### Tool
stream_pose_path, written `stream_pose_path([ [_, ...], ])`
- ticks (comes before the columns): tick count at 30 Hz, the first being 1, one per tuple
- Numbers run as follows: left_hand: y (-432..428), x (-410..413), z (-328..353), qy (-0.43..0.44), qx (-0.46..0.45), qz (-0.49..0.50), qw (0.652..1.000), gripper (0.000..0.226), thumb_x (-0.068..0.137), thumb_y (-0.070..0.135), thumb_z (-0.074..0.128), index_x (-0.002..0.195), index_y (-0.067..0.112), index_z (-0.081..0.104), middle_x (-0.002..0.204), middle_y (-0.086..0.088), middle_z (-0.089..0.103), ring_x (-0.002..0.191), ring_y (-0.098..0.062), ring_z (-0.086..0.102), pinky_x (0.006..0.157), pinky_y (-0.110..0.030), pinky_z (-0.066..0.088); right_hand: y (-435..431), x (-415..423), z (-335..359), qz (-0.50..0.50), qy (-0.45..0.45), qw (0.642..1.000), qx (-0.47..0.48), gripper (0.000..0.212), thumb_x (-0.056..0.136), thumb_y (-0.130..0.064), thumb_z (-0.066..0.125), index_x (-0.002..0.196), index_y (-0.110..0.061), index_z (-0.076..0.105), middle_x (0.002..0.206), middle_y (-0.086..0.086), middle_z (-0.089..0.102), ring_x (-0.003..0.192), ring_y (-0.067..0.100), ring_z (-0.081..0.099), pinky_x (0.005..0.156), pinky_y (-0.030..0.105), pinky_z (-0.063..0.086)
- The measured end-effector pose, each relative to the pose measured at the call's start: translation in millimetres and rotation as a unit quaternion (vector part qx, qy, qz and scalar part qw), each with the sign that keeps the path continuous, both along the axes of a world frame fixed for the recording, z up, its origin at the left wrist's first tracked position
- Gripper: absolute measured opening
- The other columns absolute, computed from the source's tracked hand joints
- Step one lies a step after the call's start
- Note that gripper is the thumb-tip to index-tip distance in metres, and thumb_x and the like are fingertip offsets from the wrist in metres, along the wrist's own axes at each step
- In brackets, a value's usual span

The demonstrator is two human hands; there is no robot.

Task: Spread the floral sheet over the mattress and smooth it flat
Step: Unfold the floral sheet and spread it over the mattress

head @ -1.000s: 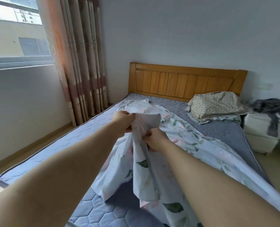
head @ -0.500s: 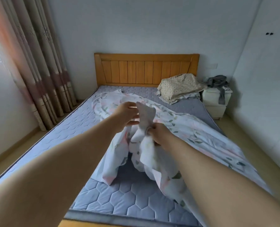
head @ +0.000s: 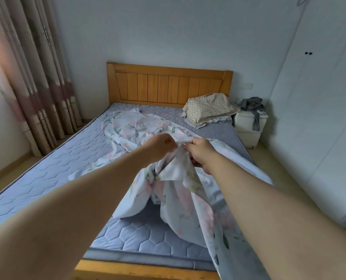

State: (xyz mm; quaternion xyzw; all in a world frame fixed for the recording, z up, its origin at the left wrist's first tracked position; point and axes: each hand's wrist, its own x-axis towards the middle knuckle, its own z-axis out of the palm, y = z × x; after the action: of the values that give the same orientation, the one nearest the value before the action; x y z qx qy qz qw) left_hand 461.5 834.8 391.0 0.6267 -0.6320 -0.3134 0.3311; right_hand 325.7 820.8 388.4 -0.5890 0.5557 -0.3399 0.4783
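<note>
Both hands, left hand (head: 160, 145) and right hand (head: 200, 152), are pinching the floral sheet (head: 176, 170) close together (light, limp cloth); probably better gripping separate corners.

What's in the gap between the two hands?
A bunched fold of the floral sheet. The left hand and the right hand both pinch it, lifted above the mattress. The head view shows this.

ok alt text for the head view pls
The left hand and right hand pinch a bunched edge of the floral sheet above a blue quilted mattress, most of it bare. A pillow lies by the wooden headboard.
</note>
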Motion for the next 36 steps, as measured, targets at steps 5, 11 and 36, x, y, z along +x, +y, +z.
stream_pose_path([
  [5, 19.5, -2.7, -31.1, -0.147, 0.038, -0.128, 0.980, 0.098, 0.075, 0.015, 0.078, 0.149, 0.015, 0.013, 0.149, -0.002, 0.029, 0.136, -0.022, 0.035, 0.110, -0.033, 0.037, 9.5, 0.6, 12.1, -0.004, -0.038, 0.999, 0.019, 0.032, 0.098, -0.014, 0.045, 0.066, -0.012, 0.044, 0.058, 0.005, 0.039, 0.047, 0.017, 0.032, 0.049, 0.024, 0.031],
  [11, 18.4, -5.7, -41.8, 0.058, -0.024, 0.149, 0.987, 0.041, 0.094, 0.013, 0.044, 0.132, 0.023, 0.051, 0.129, -0.009, 0.058, 0.114, -0.029, 0.056, 0.089, -0.030, 0.045, 12.4, 7.4, 32.0, 0.042, -0.103, 0.994, 0.022, 0.031, 0.099, -0.013, 0.044, 0.068, -0.013, 0.045, 0.055, 0.003, 0.039, 0.032, 0.009, 0.034, 0.042, 0.016, 0.040],
  [36, 22.8, 69.0, 28.4, -0.278, -0.147, 0.143, 0.939, 0.019, 0.090, 0.024, 0.054, 0.108, 0.018, 0.061, 0.104, -0.004, 0.064, 0.087, -0.021, 0.054, 0.065, -0.029, 0.038, 4.6, 76.1, 60.1, 0.023, 0.084, 0.968, -0.236, 0.027, 0.089, 0.002, 0.039, 0.101, 0.000, 0.064, 0.090, 0.006, 0.056, 0.082, 0.019, 0.048, 0.053, 0.020, 0.033],
])
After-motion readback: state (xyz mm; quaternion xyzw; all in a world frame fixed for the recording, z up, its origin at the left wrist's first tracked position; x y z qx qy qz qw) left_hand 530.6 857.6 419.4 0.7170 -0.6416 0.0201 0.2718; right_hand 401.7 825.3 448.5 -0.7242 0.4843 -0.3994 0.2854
